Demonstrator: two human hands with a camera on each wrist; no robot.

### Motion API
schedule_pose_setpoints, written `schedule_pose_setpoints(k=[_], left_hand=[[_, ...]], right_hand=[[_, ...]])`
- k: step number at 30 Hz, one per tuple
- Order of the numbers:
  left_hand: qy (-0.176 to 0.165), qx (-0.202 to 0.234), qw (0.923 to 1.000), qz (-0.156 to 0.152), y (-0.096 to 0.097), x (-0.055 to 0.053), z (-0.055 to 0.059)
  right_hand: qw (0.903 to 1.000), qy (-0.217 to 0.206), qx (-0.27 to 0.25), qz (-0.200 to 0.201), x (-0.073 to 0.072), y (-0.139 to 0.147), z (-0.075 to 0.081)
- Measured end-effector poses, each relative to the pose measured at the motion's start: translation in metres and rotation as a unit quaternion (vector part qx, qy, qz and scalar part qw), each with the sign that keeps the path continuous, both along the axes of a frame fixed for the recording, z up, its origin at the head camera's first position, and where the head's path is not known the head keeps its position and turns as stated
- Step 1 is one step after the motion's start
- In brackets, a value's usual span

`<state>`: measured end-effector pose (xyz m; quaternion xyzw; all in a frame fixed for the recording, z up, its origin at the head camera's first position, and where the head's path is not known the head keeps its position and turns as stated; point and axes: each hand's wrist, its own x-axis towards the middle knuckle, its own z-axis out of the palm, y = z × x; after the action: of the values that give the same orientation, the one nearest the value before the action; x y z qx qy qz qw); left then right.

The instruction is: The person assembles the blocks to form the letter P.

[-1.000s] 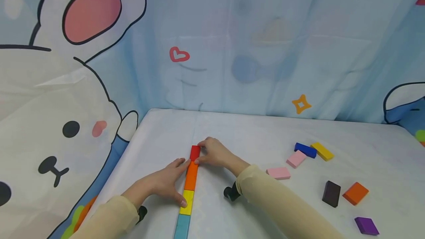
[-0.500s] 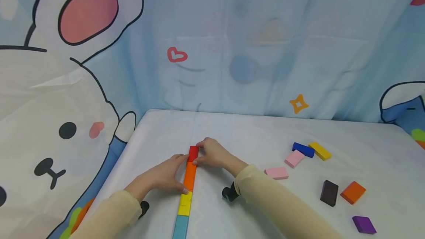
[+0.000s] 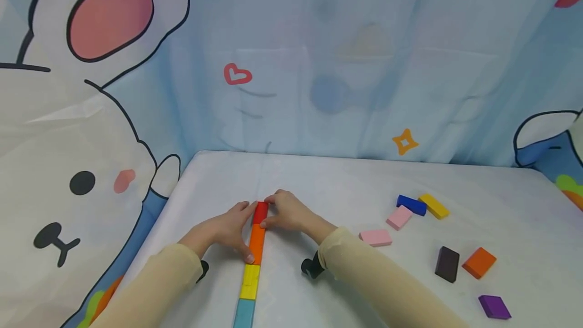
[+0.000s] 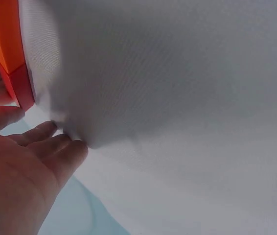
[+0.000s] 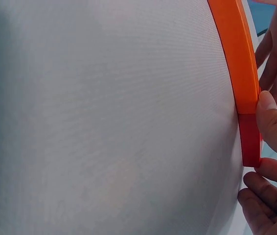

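Observation:
A row of blocks runs away from me on the white table: a light blue block [image 3: 244, 314], a yellow block [image 3: 250, 282], an orange block [image 3: 257, 245] and a red block [image 3: 260, 212] at the far end. My left hand [image 3: 224, 228] lies along the row's left side, thumb at the orange block's near end and forefinger by the red one. On the other side my right hand [image 3: 289, 211] pinches the red block, its thumb [image 5: 267, 105] near the seam with the orange block and its forefinger at the far end. In both wrist views the red block's end meets fingertips.
Loose blocks lie to the right: a blue block [image 3: 412, 205], a second yellow block [image 3: 433, 206], two pink blocks [image 3: 375, 238], a black block [image 3: 447, 264], another orange block [image 3: 479, 263] and a purple block [image 3: 494, 307]. A patterned curtain [image 3: 291, 90] hangs behind the table.
My left hand has slid forward along the row, its thumb going from the yellow block to the orange one. My right hand stays at the red block. The head view has shifted slightly.

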<state>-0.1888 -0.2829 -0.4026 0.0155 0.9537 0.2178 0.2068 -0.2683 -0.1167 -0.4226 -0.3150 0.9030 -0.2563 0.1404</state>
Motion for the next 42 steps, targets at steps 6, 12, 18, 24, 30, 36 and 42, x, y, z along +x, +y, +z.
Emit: schedule_pose_setpoints(k=[6,12,18,24,30,36,42], left_hand=[[-0.004,-0.001,1.0,-0.004,0.0,0.0,0.0],[-0.006,-0.001,1.0,-0.007,-0.001,-0.002,-0.003],[-0.007,0.005,0.9999,-0.009,-0.001,-0.003,-0.004],[-0.006,-0.004,0.9999,-0.012,-0.001,-0.002,-0.004],[0.001,-0.015,0.9998,-0.01,-0.001,-0.003,-0.006],[0.004,-0.02,0.9997,-0.011,-0.002,-0.001,-0.005],[-0.002,-0.009,0.9998,-0.017,-0.001,0.0,-0.004]], right_hand=[[1.0,0.005,0.004,0.001,0.003,0.0,0.002],[1.0,0.005,0.002,0.002,0.002,0.0,0.0],[0.9998,0.001,0.017,-0.005,0.003,0.004,0.001],[0.9997,0.002,0.024,-0.007,0.004,0.017,0.011],[0.9998,0.013,0.011,0.012,0.002,0.055,0.035],[0.9992,0.04,-0.002,0.004,-0.012,0.119,0.05],[0.9955,0.078,-0.004,-0.055,-0.02,0.198,0.051]])
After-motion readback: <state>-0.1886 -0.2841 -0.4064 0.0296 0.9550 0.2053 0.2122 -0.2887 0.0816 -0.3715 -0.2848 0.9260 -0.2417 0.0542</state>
